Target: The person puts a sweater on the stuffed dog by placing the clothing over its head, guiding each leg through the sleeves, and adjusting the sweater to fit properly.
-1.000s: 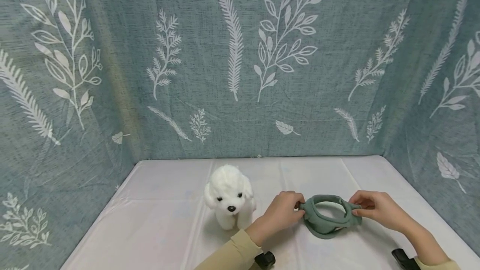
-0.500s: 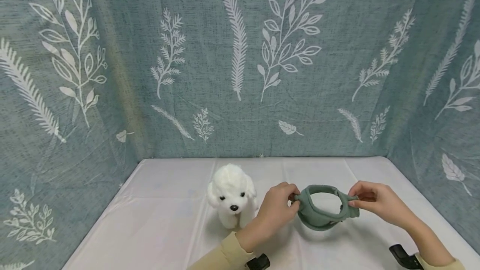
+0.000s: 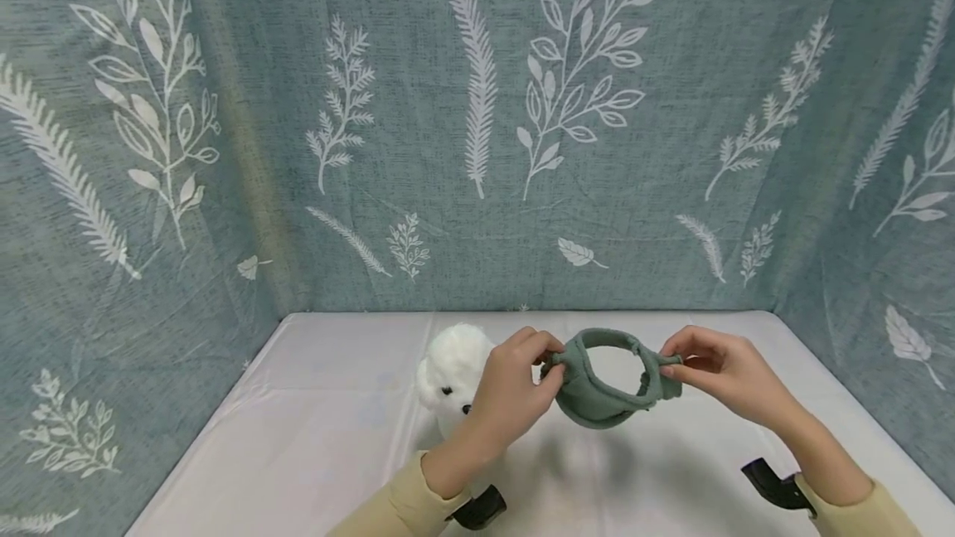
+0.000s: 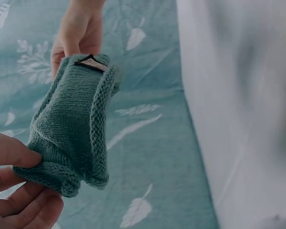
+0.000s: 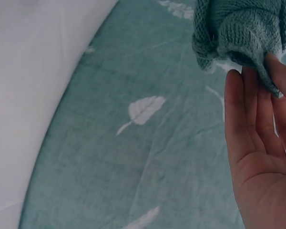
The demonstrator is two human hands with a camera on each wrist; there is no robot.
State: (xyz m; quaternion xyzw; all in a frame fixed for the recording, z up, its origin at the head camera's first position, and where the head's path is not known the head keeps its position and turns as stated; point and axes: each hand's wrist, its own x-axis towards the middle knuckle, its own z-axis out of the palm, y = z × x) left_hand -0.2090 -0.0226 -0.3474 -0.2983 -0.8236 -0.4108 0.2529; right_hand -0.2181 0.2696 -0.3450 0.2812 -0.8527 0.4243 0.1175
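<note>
A small green knitted sweater (image 3: 585, 398) with a ring-shaped opening and a short sleeve at each side is held up above the table. My left hand (image 3: 511, 392) pinches its left sleeve between thumb and fingers. At the other side my right hand (image 3: 727, 371) pinches the right sleeve; the right wrist view shows this sleeve end (image 5: 264, 76) between thumb and fingers. A pale label edged in dark (image 4: 91, 63) shows on the knit in the left wrist view. A white plush dog (image 3: 451, 359) stands on the table, its right side in the picture partly hidden behind my left hand.
The table has a white cover (image 3: 328, 404). A blue-green curtain (image 3: 418, 147) with white leaf prints rises behind it and at both sides. Black wrist-camera mounts (image 3: 480, 508) sit at both my sleeve cuffs.
Both hands have lifted the sweater off the table and moved it up and a little to the left. The left hand now covers part of the plush dog, which stays where it was.
</note>
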